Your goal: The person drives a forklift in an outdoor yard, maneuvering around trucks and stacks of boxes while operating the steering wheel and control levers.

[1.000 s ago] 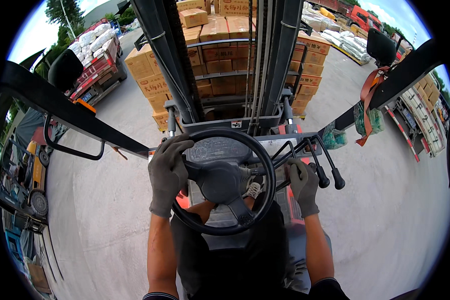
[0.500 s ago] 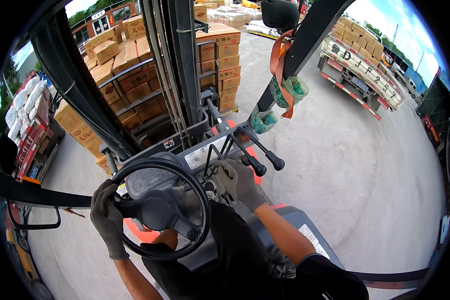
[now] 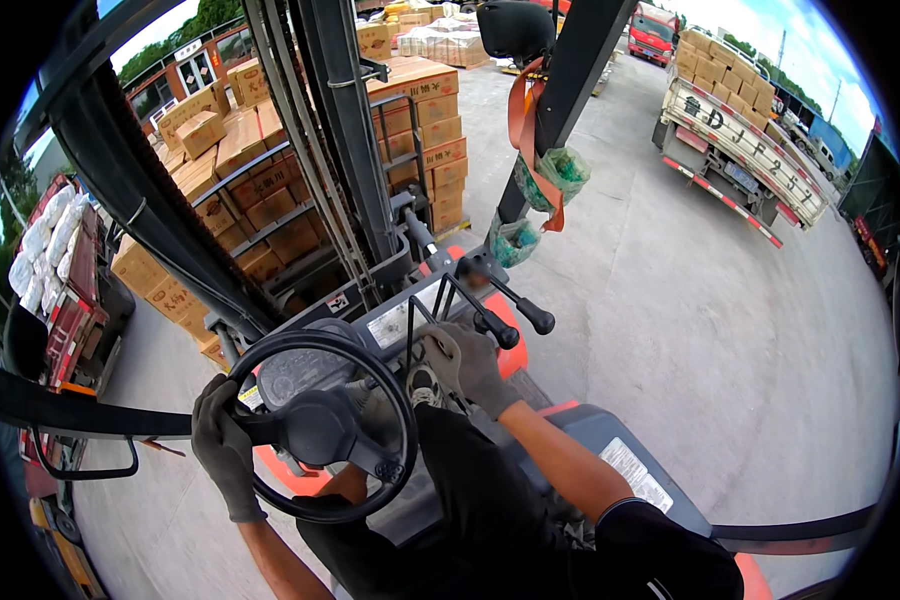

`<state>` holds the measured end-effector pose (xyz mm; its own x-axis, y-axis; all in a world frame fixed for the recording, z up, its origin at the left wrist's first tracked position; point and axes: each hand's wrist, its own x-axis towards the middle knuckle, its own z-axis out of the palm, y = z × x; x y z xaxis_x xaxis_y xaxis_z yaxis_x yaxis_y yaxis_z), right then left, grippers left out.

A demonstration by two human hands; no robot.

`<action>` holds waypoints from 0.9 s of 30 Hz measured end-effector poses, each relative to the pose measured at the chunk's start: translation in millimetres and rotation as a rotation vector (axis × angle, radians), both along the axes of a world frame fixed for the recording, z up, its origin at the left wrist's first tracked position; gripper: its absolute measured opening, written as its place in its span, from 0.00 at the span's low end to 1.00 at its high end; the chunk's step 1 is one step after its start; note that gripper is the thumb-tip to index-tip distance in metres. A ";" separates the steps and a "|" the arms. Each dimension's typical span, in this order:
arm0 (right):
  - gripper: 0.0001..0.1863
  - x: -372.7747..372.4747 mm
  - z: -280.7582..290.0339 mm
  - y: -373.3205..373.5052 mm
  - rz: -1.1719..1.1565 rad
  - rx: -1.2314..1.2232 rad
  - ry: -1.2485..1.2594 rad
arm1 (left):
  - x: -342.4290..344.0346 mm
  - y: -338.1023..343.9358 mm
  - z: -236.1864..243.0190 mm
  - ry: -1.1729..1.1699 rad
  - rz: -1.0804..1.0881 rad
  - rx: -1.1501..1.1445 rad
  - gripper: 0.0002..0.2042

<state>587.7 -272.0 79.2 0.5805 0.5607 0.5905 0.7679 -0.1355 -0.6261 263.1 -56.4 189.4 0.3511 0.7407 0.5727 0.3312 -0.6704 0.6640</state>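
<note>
My left hand [image 3: 220, 440], in a dark grey work glove, is wrapped round the left side of the black steering wheel [image 3: 406, 420]. My right hand [image 3: 470, 368], gloved alike, is closed among the forklift's thin black control levers [image 3: 447, 290]. It appears to grip one of them, whose knob is hidden under the fingers. Two more levers with black knobs [image 3: 538, 318] stick out just beyond this hand, untouched. Ahead, behind the mast [image 3: 345, 130], a tall load of brown cardboard cartons [image 3: 415, 90] stands against the load backrest [image 3: 270, 205].
A flatbed truck [image 3: 740, 165] carrying cartons stands ahead on the right. At the left is a red truck [image 3: 70, 330] loaded with white sacks [image 3: 50, 240]. An orange strap [image 3: 523, 120] and green plastic bags [image 3: 562, 172] hang on the front pillar. Pale concrete [image 3: 650, 350] lies to the right.
The flatbed truck has shifted rightward against the forklift, and a red truck cab now shows at the far top. The forklift's mast and pillar sit further left in view. Both hands keep their holds.
</note>
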 end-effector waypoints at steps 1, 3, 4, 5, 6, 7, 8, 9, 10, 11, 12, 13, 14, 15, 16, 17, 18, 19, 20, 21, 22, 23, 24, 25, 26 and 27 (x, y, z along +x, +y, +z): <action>0.10 1.5 0.0 0.5 0.005 -0.002 0.003 | -0.3 0.7 1.3 0.019 -0.012 0.025 0.16; 0.10 3.3 -1.4 0.1 0.021 0.010 0.020 | -0.7 1.8 -0.2 0.027 -0.025 0.034 0.16; 0.10 3.5 -2.9 -0.8 0.028 0.020 0.037 | -1.2 3.7 -4.4 0.020 -0.028 0.016 0.16; 0.10 3.6 -2.8 -1.2 0.031 0.029 0.053 | 2.2 2.2 -1.1 0.011 -0.034 -0.004 0.16; 0.10 4.4 -2.7 -1.7 0.031 0.024 0.056 | 5.5 0.6 3.4 0.035 -0.024 0.033 0.17; 0.10 5.6 -2.5 -2.4 0.031 0.018 0.060 | 10.4 -0.5 9.2 0.059 -0.015 0.069 0.18; 0.10 6.2 -2.1 -2.3 0.036 0.011 0.061 | 16.0 -2.7 15.6 0.081 -0.001 0.106 0.18; 0.10 6.6 -3.7 -1.4 0.032 0.011 0.062 | 20.0 -1.5 17.8 0.082 -0.002 0.109 0.19; 0.10 7.1 -6.2 0.0 0.030 0.012 0.063 | 23.5 -0.5 19.1 0.084 -0.002 0.111 0.19; 0.11 11.9 -6.5 0.0 0.025 0.012 0.058 | 29.6 -0.6 19.6 0.080 -0.004 0.114 0.19; 0.11 16.2 -6.9 -0.5 0.028 -0.001 0.060 | 34.3 -0.7 18.8 0.051 -0.026 0.073 0.19; 0.11 19.9 -7.4 -1.4 0.031 -0.014 0.062 | 38.5 -0.6 17.2 0.022 -0.049 0.032 0.19; 0.11 22.1 -8.4 -1.1 0.030 -0.021 0.058 | 40.8 0.9 14.8 -0.013 -0.075 -0.003 0.19; 0.11 22.7 -10.5 -2.0 0.031 -0.025 0.068 | 42.1 1.5 11.5 0.005 -0.078 0.008 0.19; 0.11 21.7 -14.1 -4.2 0.033 -0.030 0.078 | 43.0 1.6 7.8 0.023 -0.080 0.019 0.19; 0.11 23.1 -14.7 -5.5 0.037 -0.034 0.089 | 46.1 1.4 7.9 0.041 -0.079 0.030 0.19; 0.11 25.9 -15.1 -6.5 0.048 -0.023 0.087 | 51.9 0.2 10.0 0.022 -0.096 0.012 0.19; 0.11 29.8 -15.4 -7.0 0.049 -0.017 0.070 | 57.1 1.4 10.4 0.044 -0.081 0.047 0.19; 0.11 29.3 -15.6 -6.6 0.051 -0.008 0.063 | 60.8 3.5 12.3 0.078 -0.067 0.084 0.18; 0.11 29.9 -15.8 -6.4 0.051 0.000 0.057 | 65.2 4.6 15.2 0.112 -0.054 0.121 0.18; 0.11 31.4 -15.8 -6.9 0.057 0.004 0.045 | 71.5 3.8 17.6 0.115 -0.045 0.142 0.18; 0.11 34.0 -15.5 -6.2 0.064 0.015 0.060 | 80.2 1.1 23.4 0.133 -0.061 0.149 0.18; 0.11 37.2 -15.3 -5.4 0.071 0.025 0.074 | 90.3 -0.7 29.4 0.152 -0.077 0.154 0.18; 0.11 40.9 -14.7 -4.4 0.077 0.036 0.089 | 101.6 -2.7 35.6 0.171 -0.094 0.160 0.19; 0.11 41.7 -13.6 -5.0 0.078 0.039 0.116 | 113.1 -4.5 41.8 0.175 -0.114 0.151 0.19; 0.11 39.7 -12.6 -6.2 0.080 0.037 0.134 | 120.3 -5.6 43.1 0.174 -0.135 0.162 0.18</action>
<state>627.4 -278.2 66.6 0.6100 0.5877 0.5315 0.6844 -0.0527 -0.7272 383.4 -61.9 232.5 0.5440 0.5843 0.6023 0.3310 -0.8090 0.4858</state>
